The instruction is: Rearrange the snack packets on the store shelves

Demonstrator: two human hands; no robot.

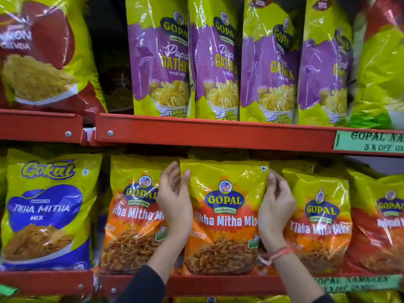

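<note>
A yellow and orange Gopal Tikha Mitha Mix packet (225, 217) stands upright in the middle of the lower shelf. My left hand (175, 200) grips its left edge, thumb on the front. My right hand (276, 206) holds its right edge, fingers curled behind. Matching packets stand on either side: one to the left (131, 215) and one to the right (319, 217), each partly hidden by a hand.
A blue and yellow Gokul packet (47, 211) stands at lower left. Purple and green Papdi Gathiya packets (214, 62) line the upper shelf, with a red packet (41, 55) at upper left. A red shelf rail (207, 134) separates the rows. A green price label (369, 141) sits at right.
</note>
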